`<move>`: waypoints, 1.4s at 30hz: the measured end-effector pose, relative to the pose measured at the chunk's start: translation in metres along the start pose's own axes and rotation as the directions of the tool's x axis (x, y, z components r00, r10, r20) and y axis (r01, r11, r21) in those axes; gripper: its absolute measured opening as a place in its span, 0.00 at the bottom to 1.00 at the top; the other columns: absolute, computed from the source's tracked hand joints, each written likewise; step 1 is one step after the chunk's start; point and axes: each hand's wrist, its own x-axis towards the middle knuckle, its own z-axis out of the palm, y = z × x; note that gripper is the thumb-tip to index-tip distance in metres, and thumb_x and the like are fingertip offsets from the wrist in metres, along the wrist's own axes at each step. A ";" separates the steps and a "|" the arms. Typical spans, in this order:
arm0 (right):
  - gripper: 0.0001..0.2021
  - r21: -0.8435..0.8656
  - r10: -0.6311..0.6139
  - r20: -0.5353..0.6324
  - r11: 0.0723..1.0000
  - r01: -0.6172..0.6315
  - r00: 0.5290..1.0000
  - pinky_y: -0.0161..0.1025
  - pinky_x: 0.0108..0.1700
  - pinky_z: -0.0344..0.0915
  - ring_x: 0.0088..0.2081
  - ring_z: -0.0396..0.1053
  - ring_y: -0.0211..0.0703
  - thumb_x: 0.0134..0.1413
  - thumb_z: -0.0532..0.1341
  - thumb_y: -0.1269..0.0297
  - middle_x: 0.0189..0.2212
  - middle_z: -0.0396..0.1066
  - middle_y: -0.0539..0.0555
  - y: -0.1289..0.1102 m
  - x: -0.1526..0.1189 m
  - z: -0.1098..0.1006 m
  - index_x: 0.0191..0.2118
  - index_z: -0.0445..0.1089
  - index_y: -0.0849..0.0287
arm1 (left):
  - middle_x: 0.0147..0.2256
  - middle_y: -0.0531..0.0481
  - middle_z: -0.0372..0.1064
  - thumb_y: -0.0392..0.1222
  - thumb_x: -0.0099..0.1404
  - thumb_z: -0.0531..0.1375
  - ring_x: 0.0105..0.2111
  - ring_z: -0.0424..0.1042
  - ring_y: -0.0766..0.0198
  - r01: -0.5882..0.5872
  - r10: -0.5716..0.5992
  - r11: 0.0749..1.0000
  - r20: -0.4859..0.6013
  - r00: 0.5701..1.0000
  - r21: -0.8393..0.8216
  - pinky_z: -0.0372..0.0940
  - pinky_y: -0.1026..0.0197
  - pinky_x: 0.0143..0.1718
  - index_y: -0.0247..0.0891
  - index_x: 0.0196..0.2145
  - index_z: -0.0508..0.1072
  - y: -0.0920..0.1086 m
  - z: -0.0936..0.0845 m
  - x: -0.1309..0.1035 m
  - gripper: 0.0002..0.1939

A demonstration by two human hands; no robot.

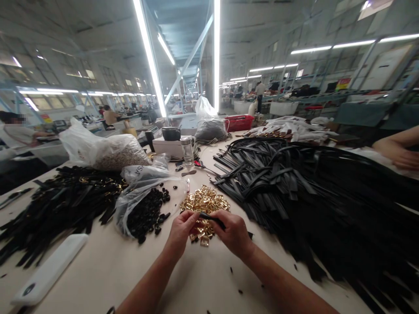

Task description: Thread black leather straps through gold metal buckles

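Observation:
A short black strap runs between my two hands, above a heap of gold-coloured metal buckles. My left hand pinches its left end between thumb and fingers. Around its other end the fingers of my right hand are curled. Whether a buckle or small loop is also in my fingers is hidden. Left of the buckles, small black loops spill from a clear plastic bag. A large pile of long black straps covers the table's right side.
Black straps with gold buckles lie piled at the left, near a white elongated object. Behind stand a bag of small pale pieces, a glass jar and a red basket. Another person's arm rests at the right edge.

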 end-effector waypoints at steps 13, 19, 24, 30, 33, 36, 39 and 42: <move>0.12 -0.268 -0.086 0.070 0.958 0.102 0.994 0.35 0.31 0.53 0.28 0.67 0.38 0.64 0.54 0.61 0.26 0.70 0.50 0.003 -0.002 -0.001 0.33 0.70 0.57 | 0.21 0.54 0.69 0.45 0.46 0.71 0.21 0.68 0.68 -0.071 0.066 0.991 0.042 0.997 0.117 0.64 0.67 0.25 0.35 0.26 0.71 0.003 0.001 -0.001 0.16; 0.09 -0.242 -0.088 0.060 0.965 0.100 0.994 0.35 0.31 0.53 0.28 0.67 0.38 0.63 0.55 0.63 0.26 0.71 0.50 0.007 -0.003 0.000 0.34 0.70 0.56 | 0.23 0.52 0.70 0.45 0.49 0.70 0.23 0.67 0.69 -0.130 0.126 0.976 0.033 0.991 0.174 0.63 0.67 0.27 0.34 0.25 0.74 0.007 -0.003 0.000 0.13; 0.12 -0.251 -0.095 0.069 0.962 0.110 0.993 0.35 0.31 0.53 0.27 0.66 0.38 0.65 0.53 0.61 0.26 0.70 0.50 0.008 -0.003 0.001 0.32 0.69 0.57 | 0.27 0.48 0.73 0.48 0.48 0.70 0.27 0.71 0.65 0.017 -0.020 0.998 0.044 0.999 0.066 0.66 0.66 0.29 0.33 0.26 0.74 0.001 -0.004 0.002 0.15; 0.14 -0.339 -0.163 0.070 0.924 0.177 0.984 0.35 0.28 0.51 0.25 0.65 0.36 0.65 0.52 0.58 0.23 0.68 0.49 0.001 -0.004 -0.002 0.30 0.68 0.57 | 0.25 0.50 0.71 0.48 0.44 0.72 0.27 0.73 0.63 0.125 -0.123 0.992 0.048 0.991 -0.032 0.66 0.66 0.27 0.34 0.25 0.72 -0.003 -0.004 0.004 0.18; 0.14 -0.392 -0.193 0.099 0.894 0.216 0.976 0.36 0.27 0.49 0.24 0.64 0.36 0.65 0.52 0.59 0.23 0.68 0.49 -0.001 -0.004 -0.003 0.31 0.68 0.56 | 0.25 0.50 0.71 0.47 0.44 0.72 0.26 0.73 0.64 0.112 -0.110 0.993 0.063 0.992 -0.040 0.66 0.67 0.27 0.34 0.25 0.72 -0.004 -0.005 0.005 0.18; 0.12 -0.397 -0.208 0.129 0.885 0.242 0.970 0.36 0.28 0.49 0.24 0.63 0.36 0.65 0.53 0.62 0.23 0.67 0.49 -0.002 -0.004 -0.004 0.30 0.68 0.56 | 0.24 0.53 0.69 0.46 0.44 0.72 0.24 0.69 0.68 0.097 -0.093 0.994 0.080 0.992 -0.047 0.64 0.69 0.26 0.34 0.24 0.71 -0.003 -0.003 0.003 0.17; 0.12 -0.364 -0.217 0.136 0.897 0.252 0.967 0.35 0.28 0.49 0.25 0.63 0.36 0.64 0.53 0.62 0.23 0.67 0.49 -0.002 -0.003 -0.005 0.30 0.67 0.57 | 0.22 0.56 0.66 0.45 0.44 0.73 0.21 0.65 0.72 0.105 -0.097 0.990 0.080 0.992 -0.091 0.62 0.70 0.25 0.34 0.23 0.69 -0.001 -0.001 0.002 0.18; 0.12 -0.340 -0.223 0.149 0.903 0.261 0.963 0.36 0.28 0.49 0.25 0.63 0.36 0.64 0.53 0.63 0.23 0.67 0.49 -0.003 -0.003 -0.007 0.30 0.68 0.57 | 0.22 0.57 0.64 0.44 0.45 0.73 0.21 0.63 0.74 0.125 -0.115 0.984 0.086 0.990 -0.128 0.60 0.72 0.24 0.34 0.24 0.69 -0.001 -0.001 0.003 0.17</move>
